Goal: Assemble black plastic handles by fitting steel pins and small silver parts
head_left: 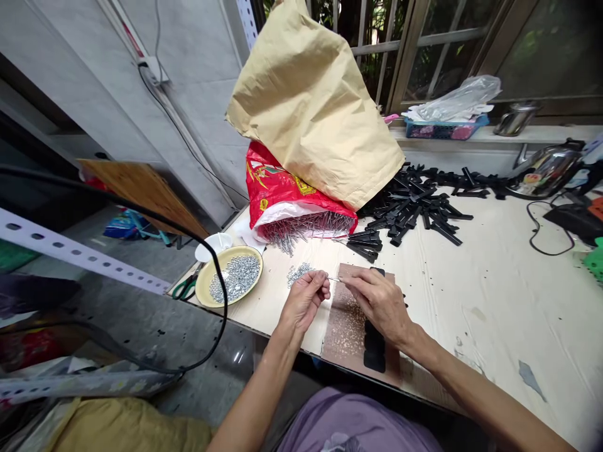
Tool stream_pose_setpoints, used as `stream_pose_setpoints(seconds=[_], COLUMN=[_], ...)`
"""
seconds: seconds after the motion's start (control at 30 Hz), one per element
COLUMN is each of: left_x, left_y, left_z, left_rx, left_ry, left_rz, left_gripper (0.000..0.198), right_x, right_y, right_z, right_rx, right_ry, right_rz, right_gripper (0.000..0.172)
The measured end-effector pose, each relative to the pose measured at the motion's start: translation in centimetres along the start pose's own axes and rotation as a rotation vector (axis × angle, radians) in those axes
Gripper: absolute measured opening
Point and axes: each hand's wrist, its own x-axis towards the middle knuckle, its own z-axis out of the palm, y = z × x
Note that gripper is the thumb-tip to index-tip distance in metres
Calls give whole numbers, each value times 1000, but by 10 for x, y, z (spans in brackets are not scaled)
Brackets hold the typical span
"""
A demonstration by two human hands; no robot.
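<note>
Over the front of the table, my left hand [305, 300] is closed in a pinch of thumb and forefinger; whatever sits at its fingertips is too small to make out. My right hand [380, 306] pinches a thin metal pin [333, 280], whose end reaches to the left fingertips. Beneath the right hand lies a brown board [346, 345] bearing a row of black pieces [374, 348]. Just behind my left hand is a small pile of shiny metal bits [299, 272]. A yellow bowl [202, 285] full of similar bits stands to the left.
A red bag [268, 182] spills long metal pins [287, 233], with a brown paper sack [306, 100] over it. Black plastic parts [414, 207] are heaped behind. Green-handled scissors [184, 287] lie at the left edge. A steel kettle [549, 169] stands far right. A black cable [221, 314] loops across the left.
</note>
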Motion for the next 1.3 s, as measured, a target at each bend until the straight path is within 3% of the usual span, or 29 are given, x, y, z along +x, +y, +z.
stream_pose_setpoints(seconds=[0.3,0.5,0.63,0.7,0.87,0.93,1.3], left_x=[1,0,3,2,-9,-12,3], left_y=[1,-5,-10,-15,-28,-31,-27], left_z=[3,7,8,10,18,20,8], left_rx=[4,67,-31,2,369,476,486], left_ry=[-74,-37,-106,-68,174,211,90], left_rz=[-79,4,-91,-47,356,437,317], left_gripper=[33,31,31,30,26,26,24], right_x=[-1,-7,-9,-10,-11,-11,-10], right_y=[1,2,4,5,0,-2,-3], right_z=[-3,-1,0,0,-3,-3,-2], right_rx=[57,9,25,0,-94,-126,-241], right_ry=[49,62,58,44,34,42,61], right_rz=[-45,-13,-20,-20,9,24,92], right_gripper=[25,26,28,27,25,25,19])
